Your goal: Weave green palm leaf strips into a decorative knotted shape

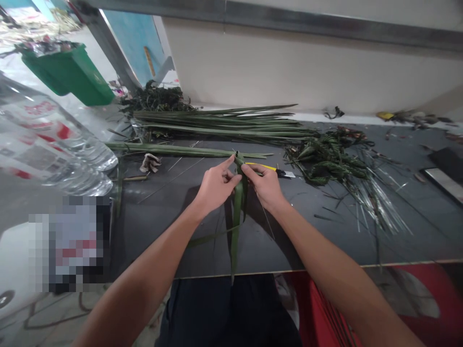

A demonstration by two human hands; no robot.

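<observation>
Between both hands, over the dark tabletop (162, 207), is a long green leaf strip (236, 212) rolled or folded at its top end. My left hand (218, 185) has its thumb against the strip and its index finger stretched to the folded tip. On the other side, my right hand (265, 183) pinches the same fold between thumb and fingers. The strip's loose ends hang down toward the table's front edge. Just behind my right hand lies a yellow utility knife (269, 167) with its blade pointing right. The fingers partly cover the fold.
A bundle of long green leaves (217, 127) lies along the back. To the right sits a pile of braided leaf pieces (329, 159) with clear thin sticks (383, 202). Large water bottles (54, 140) stand at left, with a green bin (68, 72) beyond. A red chair (427, 284) is below right.
</observation>
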